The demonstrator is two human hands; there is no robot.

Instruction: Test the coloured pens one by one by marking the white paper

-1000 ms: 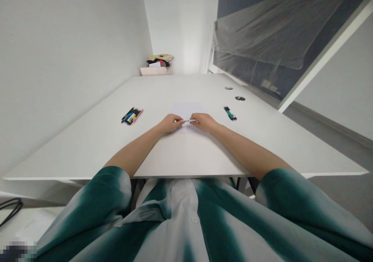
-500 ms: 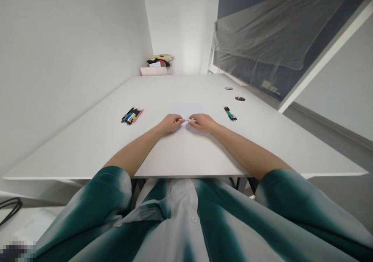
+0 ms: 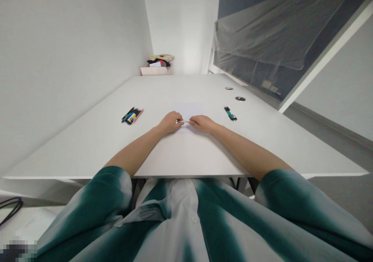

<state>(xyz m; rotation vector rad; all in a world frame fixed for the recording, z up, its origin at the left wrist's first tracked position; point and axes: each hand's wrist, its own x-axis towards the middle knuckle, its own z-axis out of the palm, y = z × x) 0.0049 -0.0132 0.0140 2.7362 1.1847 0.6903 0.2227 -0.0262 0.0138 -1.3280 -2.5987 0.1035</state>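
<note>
From my remote seat, the biggest thing I see is the white table [image 3: 186, 153], filling the middle of the frame, just as it stood 1.0 second ago. At upper right, a dark panel [image 3: 262, 77] sits behind a clear plastic sheet [image 3: 262, 36]. A pale box [image 3: 154, 71], topped with folded cloth, is at upper centre-left, beyond the table's far edge.

A sheet of paper [image 3: 188, 108] lies flat at the centre of the frame, in the same spot as before. Over its nearer part I have 2 bare hands facing each other. The left hand [image 3: 169, 123] has changed most: its knuckles ride slightly higher than 0.5 seconds ago. The right hand [image 3: 204, 123] has barely shifted.

The bunch of pens [image 3: 132, 116] at centre-left and the small green-and-black group [image 3: 230, 113] at centre-right both lie unmoved, well apart from my fingers.

Smallest is the slim white pen [image 3: 183, 121], at the centre of the frame and above the paper. It runs roughly level across the gap between my fingertips, and more of its pale length now shows beside the left ones than 1.0 second ago. The left thumb and fingers are pinched on it; the right fingertips are drawn together at its other end, the part they cover too small to make out.
</note>
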